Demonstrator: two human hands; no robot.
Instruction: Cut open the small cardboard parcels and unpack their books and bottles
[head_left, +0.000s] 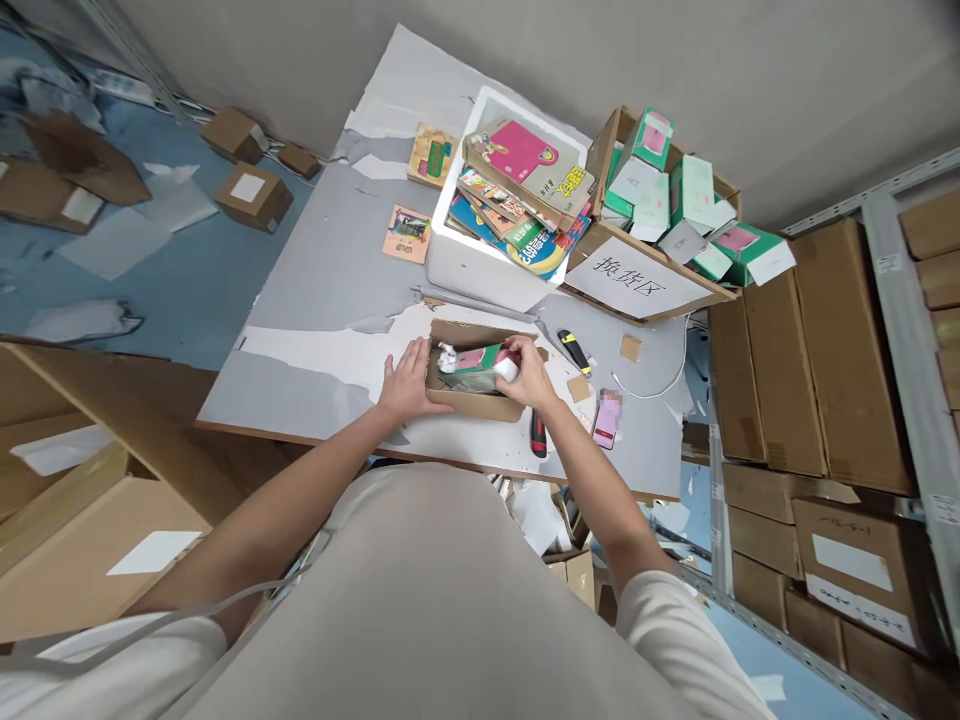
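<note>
An open brown cardboard box stands near the table's front edge. Inside lies a small green box with a pink panel, and a crumpled wad of white paper sits at its left end. My left hand rests against the cardboard box's left end, fingers stretched out, holding nothing. At the right end, my right hand closes its thumb and fingers round a piece of white paper, beside the green box. The palm side of that hand is hidden.
A white foam box of books stands behind, next to a carton of green boxes. Right of my work lie a yellow-black cutter, a red-black cutter, a phone and a white cable. Shelves of cartons stand right.
</note>
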